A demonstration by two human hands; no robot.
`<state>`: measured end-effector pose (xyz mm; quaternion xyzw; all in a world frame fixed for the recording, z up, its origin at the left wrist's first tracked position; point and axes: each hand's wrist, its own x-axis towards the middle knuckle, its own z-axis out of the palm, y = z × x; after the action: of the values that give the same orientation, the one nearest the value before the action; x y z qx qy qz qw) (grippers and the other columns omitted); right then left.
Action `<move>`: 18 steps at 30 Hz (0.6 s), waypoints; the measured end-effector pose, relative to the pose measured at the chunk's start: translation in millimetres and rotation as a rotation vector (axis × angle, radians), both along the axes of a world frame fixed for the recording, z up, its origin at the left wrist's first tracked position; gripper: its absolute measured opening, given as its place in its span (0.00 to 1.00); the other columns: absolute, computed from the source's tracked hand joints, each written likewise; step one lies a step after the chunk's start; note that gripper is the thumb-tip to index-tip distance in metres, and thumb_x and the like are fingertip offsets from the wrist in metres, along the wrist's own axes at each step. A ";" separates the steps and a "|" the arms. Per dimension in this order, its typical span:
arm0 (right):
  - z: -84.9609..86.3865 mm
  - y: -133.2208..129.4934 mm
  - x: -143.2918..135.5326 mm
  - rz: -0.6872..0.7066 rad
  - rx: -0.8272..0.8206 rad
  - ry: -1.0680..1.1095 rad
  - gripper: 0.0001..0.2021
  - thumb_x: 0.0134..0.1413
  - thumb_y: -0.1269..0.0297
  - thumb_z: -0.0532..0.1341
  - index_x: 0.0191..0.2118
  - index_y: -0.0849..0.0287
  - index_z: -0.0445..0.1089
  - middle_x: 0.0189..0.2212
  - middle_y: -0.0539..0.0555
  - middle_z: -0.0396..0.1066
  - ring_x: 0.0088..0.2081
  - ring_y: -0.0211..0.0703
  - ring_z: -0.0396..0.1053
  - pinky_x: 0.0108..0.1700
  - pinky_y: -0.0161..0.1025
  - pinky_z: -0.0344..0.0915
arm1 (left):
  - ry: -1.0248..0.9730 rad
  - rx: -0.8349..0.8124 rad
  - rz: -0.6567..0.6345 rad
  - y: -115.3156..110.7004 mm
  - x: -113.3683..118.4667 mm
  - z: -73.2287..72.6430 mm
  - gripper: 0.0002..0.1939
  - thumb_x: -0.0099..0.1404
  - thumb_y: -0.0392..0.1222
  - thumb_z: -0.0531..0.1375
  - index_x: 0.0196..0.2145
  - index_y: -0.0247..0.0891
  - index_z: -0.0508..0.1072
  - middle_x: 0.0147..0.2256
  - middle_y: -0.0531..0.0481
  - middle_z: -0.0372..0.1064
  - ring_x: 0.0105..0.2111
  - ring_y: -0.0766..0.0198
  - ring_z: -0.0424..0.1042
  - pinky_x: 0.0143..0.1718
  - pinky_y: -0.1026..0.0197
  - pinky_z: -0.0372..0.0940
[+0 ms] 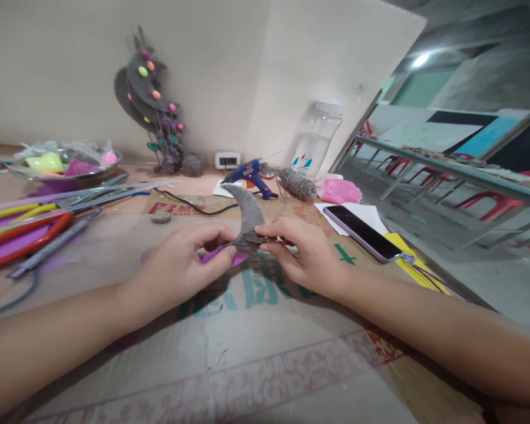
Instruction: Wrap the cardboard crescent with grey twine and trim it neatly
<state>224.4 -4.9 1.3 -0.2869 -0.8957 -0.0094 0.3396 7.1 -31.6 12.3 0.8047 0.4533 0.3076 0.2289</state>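
Between my two hands is a grey crescent [246, 217], its surface ribbed like wound yarn, with the tip curving up and to the left. My left hand [198, 254] pinches its lower left end between thumb and fingers. On the other side, my right hand [298, 246] grips the lower right edge with its fingertips. A piece of purple material [239, 259] shows below the crescent, close to my left fingers; whether it is attached cannot be made out. Just behind the crescent lies a blue glue gun [252, 175] with a small red light.
Scissors [48, 235] and a pen [53, 247] lie at left, near a bowl [62, 171] of coloured pieces. At the back are a decorated moon ornament [148, 100], yarn ball [193, 164], clock [227, 159], yarn skein [298, 184] and bottle [311, 141]. A phone [363, 232] lies right.
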 end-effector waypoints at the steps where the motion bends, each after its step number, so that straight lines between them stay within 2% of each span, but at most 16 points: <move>1: 0.0 -0.1 -0.2 0.001 -0.005 0.005 0.08 0.58 0.66 0.56 0.43 0.59 0.66 0.34 0.54 0.72 0.35 0.40 0.70 0.36 0.37 0.65 | 0.003 0.004 0.001 -0.1 0.2 -0.1 0.07 0.62 0.41 0.53 0.33 0.40 0.70 0.30 0.55 0.70 0.30 0.65 0.68 0.30 0.64 0.60; 18: -0.6 -0.4 -1.1 -0.010 -0.055 0.035 0.08 0.58 0.67 0.56 0.42 0.59 0.68 0.33 0.53 0.73 0.34 0.38 0.71 0.35 0.35 0.64 | -0.003 -0.056 -0.002 0.7 1.2 1.2 0.08 0.62 0.41 0.52 0.33 0.40 0.70 0.30 0.54 0.69 0.30 0.65 0.67 0.30 0.63 0.60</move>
<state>223.3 -5.4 0.7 -0.3007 -0.8881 0.0188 0.3472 8.3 -30.9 13.5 0.7978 0.4606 0.2960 0.2524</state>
